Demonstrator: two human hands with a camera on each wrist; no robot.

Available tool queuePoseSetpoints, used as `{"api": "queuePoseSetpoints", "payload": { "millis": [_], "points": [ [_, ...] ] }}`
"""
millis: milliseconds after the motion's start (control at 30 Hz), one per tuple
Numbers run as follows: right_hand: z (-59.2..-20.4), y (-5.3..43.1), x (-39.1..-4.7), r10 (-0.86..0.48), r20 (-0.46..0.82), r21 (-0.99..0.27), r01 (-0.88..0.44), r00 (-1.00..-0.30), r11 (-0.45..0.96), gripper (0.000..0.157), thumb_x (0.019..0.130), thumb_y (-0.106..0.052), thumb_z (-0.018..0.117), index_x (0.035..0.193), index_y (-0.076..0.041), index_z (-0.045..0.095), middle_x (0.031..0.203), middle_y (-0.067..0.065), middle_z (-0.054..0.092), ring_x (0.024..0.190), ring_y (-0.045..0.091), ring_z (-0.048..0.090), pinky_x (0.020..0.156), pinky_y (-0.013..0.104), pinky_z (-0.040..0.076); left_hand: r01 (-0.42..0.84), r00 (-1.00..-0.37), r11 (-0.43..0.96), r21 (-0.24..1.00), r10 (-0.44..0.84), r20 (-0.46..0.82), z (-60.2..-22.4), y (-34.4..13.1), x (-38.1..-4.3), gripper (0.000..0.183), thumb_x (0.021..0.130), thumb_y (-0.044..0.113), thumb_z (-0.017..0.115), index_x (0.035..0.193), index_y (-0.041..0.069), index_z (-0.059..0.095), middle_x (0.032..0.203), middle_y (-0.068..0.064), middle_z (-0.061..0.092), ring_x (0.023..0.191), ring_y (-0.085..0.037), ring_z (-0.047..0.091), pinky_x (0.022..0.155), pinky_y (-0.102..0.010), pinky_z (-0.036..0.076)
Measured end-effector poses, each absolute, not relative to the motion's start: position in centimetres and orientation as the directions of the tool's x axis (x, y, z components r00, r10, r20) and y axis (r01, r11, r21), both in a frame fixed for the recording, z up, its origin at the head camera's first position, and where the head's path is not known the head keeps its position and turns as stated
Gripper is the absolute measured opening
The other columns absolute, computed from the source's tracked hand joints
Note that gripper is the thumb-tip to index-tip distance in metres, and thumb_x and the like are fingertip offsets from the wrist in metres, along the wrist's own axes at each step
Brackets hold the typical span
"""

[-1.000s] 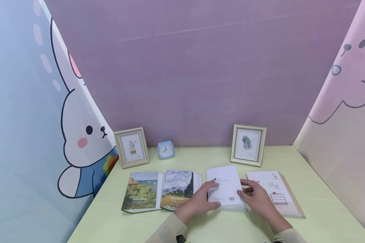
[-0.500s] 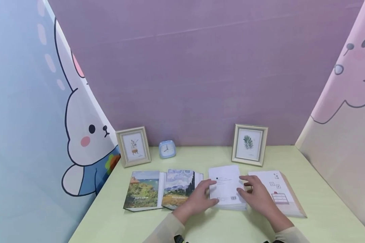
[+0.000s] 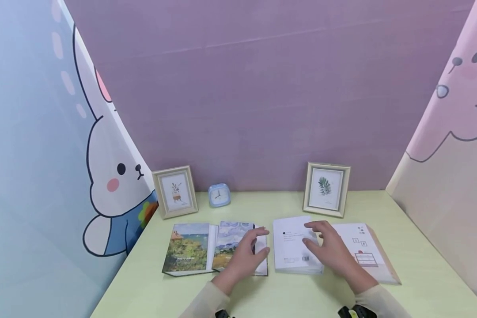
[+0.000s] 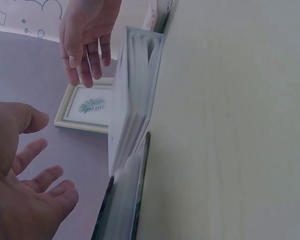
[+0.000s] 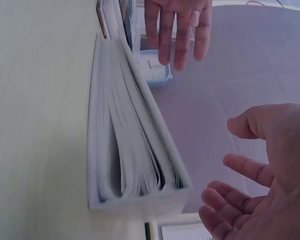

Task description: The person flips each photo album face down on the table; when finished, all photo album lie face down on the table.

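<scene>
A white photo album [image 3: 289, 247] lies back cover up on the table, its small print and barcode showing. Its loosely fanned inner pages [image 5: 127, 130] are visible from the side in the right wrist view. My right hand [image 3: 331, 251] hovers over the album's right side, fingers relaxed and holding nothing. Above the album painted with clouds and trees [image 3: 231, 240], my left hand [image 3: 242, 256] hangs with thumb and fingers apart, also holding nothing. It covers part of that painted cover. Both hands show raised off the covers in the left wrist view.
A photo album with a seaside painting [image 3: 187, 247] lies at the left, and a white one with a drawn dresser [image 3: 365, 259] at the right. Behind stand two picture frames [image 3: 176, 192] and a blue clock [image 3: 219, 195]. A purple backdrop [image 3: 238, 97] rises behind the table.
Both hands have come off the white album's edges. The left moved left over the painted album; the right lifted slightly. The white album has stayed nearly in place.
</scene>
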State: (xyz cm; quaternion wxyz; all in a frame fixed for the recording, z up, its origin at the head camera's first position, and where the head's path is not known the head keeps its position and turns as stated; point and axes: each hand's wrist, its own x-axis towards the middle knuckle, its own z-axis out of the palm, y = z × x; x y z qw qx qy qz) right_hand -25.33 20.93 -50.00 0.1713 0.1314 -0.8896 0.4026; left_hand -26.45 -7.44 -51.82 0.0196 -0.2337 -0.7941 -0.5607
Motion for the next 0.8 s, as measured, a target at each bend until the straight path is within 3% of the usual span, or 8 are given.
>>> {"api": "queuePoseSetpoints", "payload": {
  "millis": [200, 400, 567, 800],
  "points": [
    [-49.3, 19.1, -25.8, -0.115, 0.415, -0.675, -0.39, -0.903, 0.627, 0.038, 0.092, -0.012, 0.079, 0.129, -0.009, 0.069, 0.126, 0.009, 0.064, 0.116, 0.033, 0.062, 0.098, 0.056, 0.054, 0.398, -0.901, 0.249, 0.883, 0.288, 0.325, -51.2, -9.8, -26.6, 0.038, 0.1, 0.01, 0.07, 0.137, 0.016, 0.062, 0.155, -0.005, 0.05, 0.149, -0.03, 0.04, 0.124, -0.049, 0.031],
    [-48.7, 16.6, -26.3, -0.15, 0.363, -0.723, -0.38, -0.92, 0.577, 0.039, 0.093, -0.012, 0.079, 0.131, -0.009, 0.068, 0.129, 0.007, 0.064, 0.119, 0.036, 0.063, 0.102, 0.056, 0.052, 0.417, -0.903, 0.224, 0.881, 0.214, 0.373, -50.6, -13.0, -26.8, 0.039, 0.101, 0.006, 0.068, 0.139, 0.004, 0.06, 0.147, -0.012, 0.057, 0.14, -0.041, 0.048, 0.121, -0.059, 0.033],
    [-48.5, 14.2, -26.8, -0.195, 0.334, -0.754, -0.386, -0.922, 0.531, 0.039, 0.095, -0.013, 0.077, 0.132, -0.009, 0.067, 0.13, 0.008, 0.063, 0.119, 0.038, 0.063, 0.103, 0.057, 0.052, 0.392, -0.919, 0.216, 0.894, 0.127, 0.373, -50.5, -15.7, -26.9, 0.039, 0.101, 0.003, 0.067, 0.139, 0.003, 0.06, 0.143, -0.015, 0.059, 0.136, -0.045, 0.049, 0.119, -0.062, 0.034],
    [-49.1, 11.8, -27.4, -0.201, 0.294, -0.775, -0.356, -0.934, 0.522, 0.039, 0.094, -0.013, 0.078, 0.132, -0.014, 0.068, 0.129, 0.003, 0.064, 0.117, 0.032, 0.065, 0.101, 0.052, 0.053, 0.311, -0.95, 0.224, 0.923, 0.041, 0.31, -51.0, -18.3, -26.9, 0.038, 0.101, 0.012, 0.071, 0.138, 0.01, 0.061, 0.146, -0.016, 0.057, 0.142, -0.039, 0.047, 0.122, -0.059, 0.031]
  ]
}}
